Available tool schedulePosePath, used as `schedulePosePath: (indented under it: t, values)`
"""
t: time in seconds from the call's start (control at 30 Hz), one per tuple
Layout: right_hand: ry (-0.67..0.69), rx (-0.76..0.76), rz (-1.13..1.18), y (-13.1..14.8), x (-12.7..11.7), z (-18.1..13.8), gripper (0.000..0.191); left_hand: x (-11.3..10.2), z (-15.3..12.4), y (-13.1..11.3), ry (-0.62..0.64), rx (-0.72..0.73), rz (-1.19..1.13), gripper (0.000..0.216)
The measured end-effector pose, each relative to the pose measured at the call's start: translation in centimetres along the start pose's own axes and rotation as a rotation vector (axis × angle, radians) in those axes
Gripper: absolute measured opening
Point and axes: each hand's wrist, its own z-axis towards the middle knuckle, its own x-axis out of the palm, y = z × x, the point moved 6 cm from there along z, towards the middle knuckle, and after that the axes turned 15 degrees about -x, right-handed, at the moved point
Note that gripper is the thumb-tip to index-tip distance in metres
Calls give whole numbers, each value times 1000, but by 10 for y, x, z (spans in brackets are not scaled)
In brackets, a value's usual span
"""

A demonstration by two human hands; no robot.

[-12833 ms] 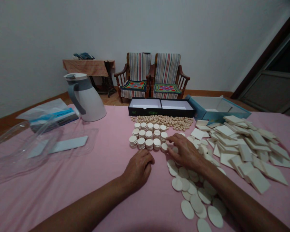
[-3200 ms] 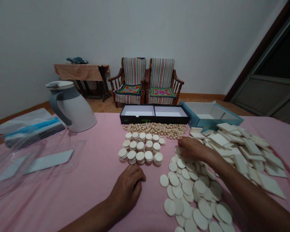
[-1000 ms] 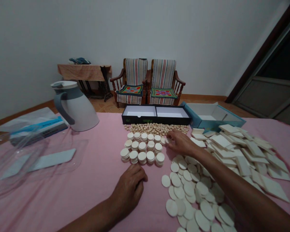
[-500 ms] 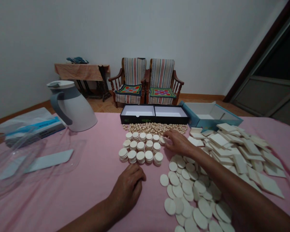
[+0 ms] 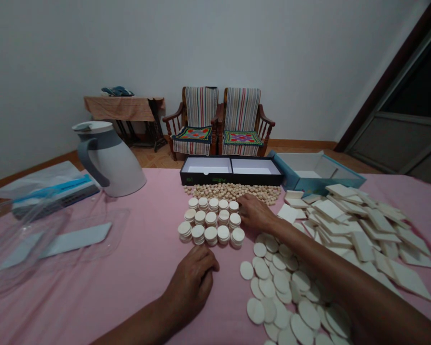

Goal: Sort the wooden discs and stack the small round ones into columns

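Several short stacks of round cream discs [image 5: 211,224] stand in rows on the pink tablecloth [image 5: 143,268]. My right hand [image 5: 254,213] rests at the right edge of those stacks, fingers curled against the back row; what they hold is hidden. My left hand [image 5: 193,279] lies on the cloth in front of the stacks, fingers curled loosely, nothing visible in it. A loose spread of flat round discs [image 5: 283,287] lies under and beside my right forearm. A strip of small tan beads [image 5: 233,191] runs behind the stacks.
A heap of cream square tiles [image 5: 359,225] fills the right. An open black box [image 5: 232,170] and an open blue box [image 5: 314,172] stand at the back. A white jug [image 5: 109,160] and clear plastic packaging [image 5: 39,230] sit at the left. Two striped chairs [image 5: 222,120] stand against the wall.
My right hand has slid left from the loose discs to the right edge of the stacks. The left hand has stayed put.
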Motion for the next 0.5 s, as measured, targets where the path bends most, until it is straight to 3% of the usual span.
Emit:
schedulePosePath:
  t: [0.5]
  values:
    - [34,21,19,-5,-3,1,18,0,1,0,9,-10,2,26]
